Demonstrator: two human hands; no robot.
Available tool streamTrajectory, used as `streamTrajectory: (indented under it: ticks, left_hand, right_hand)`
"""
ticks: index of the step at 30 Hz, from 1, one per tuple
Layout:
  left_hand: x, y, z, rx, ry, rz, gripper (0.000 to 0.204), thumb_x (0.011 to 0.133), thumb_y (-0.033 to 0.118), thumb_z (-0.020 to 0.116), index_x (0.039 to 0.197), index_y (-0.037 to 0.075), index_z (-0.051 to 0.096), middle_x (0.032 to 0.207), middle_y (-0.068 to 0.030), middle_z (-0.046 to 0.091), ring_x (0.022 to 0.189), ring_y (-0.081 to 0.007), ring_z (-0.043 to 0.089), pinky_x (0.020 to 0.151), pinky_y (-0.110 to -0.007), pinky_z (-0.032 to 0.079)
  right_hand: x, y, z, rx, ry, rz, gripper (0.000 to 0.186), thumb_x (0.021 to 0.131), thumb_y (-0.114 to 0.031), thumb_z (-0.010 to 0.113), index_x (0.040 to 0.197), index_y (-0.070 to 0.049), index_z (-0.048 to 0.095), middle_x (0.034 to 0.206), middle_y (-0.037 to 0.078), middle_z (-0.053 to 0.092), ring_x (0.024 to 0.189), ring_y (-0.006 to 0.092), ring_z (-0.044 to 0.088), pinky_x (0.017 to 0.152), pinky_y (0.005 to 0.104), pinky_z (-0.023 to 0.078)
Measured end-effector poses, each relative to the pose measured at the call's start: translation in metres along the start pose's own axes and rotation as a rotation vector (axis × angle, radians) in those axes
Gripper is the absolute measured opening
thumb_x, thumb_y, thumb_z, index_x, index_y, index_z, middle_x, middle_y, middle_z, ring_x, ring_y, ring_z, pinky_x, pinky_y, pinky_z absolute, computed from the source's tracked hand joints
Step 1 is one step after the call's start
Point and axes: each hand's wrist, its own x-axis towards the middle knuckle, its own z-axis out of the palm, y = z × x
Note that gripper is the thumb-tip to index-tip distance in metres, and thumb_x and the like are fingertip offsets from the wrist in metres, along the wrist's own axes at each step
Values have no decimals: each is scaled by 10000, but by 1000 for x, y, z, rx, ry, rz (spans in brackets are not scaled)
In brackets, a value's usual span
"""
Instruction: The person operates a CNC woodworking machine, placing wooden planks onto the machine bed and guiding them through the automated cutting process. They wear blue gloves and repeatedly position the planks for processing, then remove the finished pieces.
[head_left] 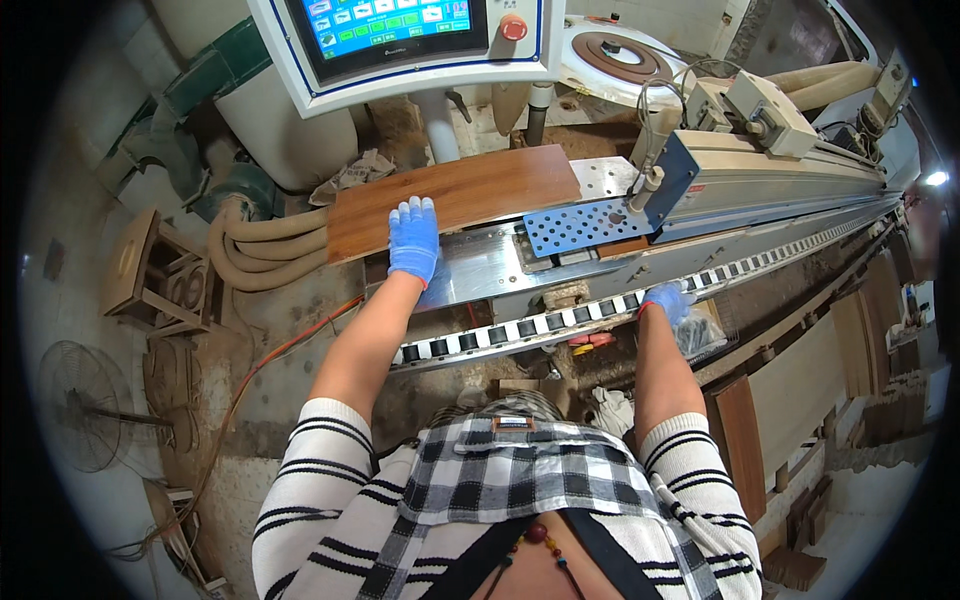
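Note:
My left hand (413, 238), in a blue glove with pale fingertips, lies flat on the near edge of a brown wood-grain board (470, 192). Its fingers are stretched out and point away from me. The board rests on the metal bed (472, 262) of a long machine, its right end close to a blue perforated plate (578, 228). My right hand (666, 299), gloved in blue as well, rests at the roller rail (527, 328) along the machine's near side. Its fingers reach out over the rail, holding nothing that I can see.
A control panel with a lit screen (390, 22) and a red button (512, 27) stands beyond the board. Thick hoses (270, 250) run at the left, near a wooden stool (160, 275) and a fan (88, 405). Several boards (810, 385) lean at the right.

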Motion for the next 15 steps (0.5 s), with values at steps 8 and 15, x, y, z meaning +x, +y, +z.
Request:
streamTrajectory:
  ticks: [8, 15]
  left_hand:
    - [-78, -74, -26, 19, 10, -54, 468, 856, 76, 473, 1323, 91, 455, 1291, -116, 503, 1202, -275, 447, 1057, -425, 286]
    - [-168, -91, -40, -75, -40, -22, 542, 810, -7, 498, 1340, 98, 462, 1329, -134, 504, 1249, -316, 441, 1095, -455, 264]
  right_hand:
    - [9, 5, 8, 58, -43, 31, 505, 950, -451, 378, 1296, -90, 445, 1274, 199, 482, 1104, 389, 538, 902, 489, 444]
    - [-6, -3, -7, 16, -64, 31, 528, 946, -464, 380, 1301, -75, 425, 1237, 196, 507, 1101, 382, 536, 898, 481, 454]
